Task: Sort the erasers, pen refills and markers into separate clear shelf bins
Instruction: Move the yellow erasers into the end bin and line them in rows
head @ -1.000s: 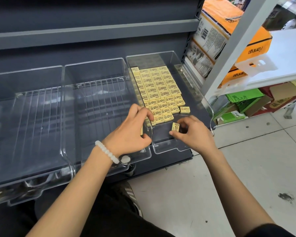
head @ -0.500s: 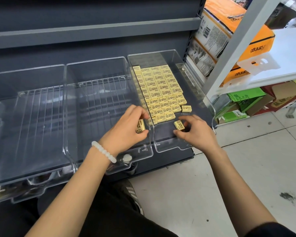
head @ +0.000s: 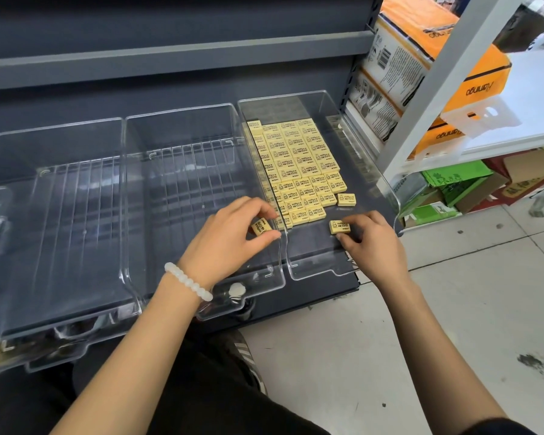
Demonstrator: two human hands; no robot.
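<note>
We are pinching one yellow eraser (head: 261,228) between the thumb and fingers of our left hand (head: 230,243), holding it over the front right corner of the middle clear bin (head: 182,127), just beside the wall it shares with the right clear bin (head: 363,146). Our right hand (head: 372,244) is gripping a second eraser (head: 339,227) with its fingertips, low over the bare front floor of the right bin, near the rows of erasers (head: 297,164) lying flat and packed against that bin's left wall. One loose eraser (head: 346,199) is lying just beside the rows, and a beaded bracelet (head: 187,282) is sitting on our left wrist.
</note>
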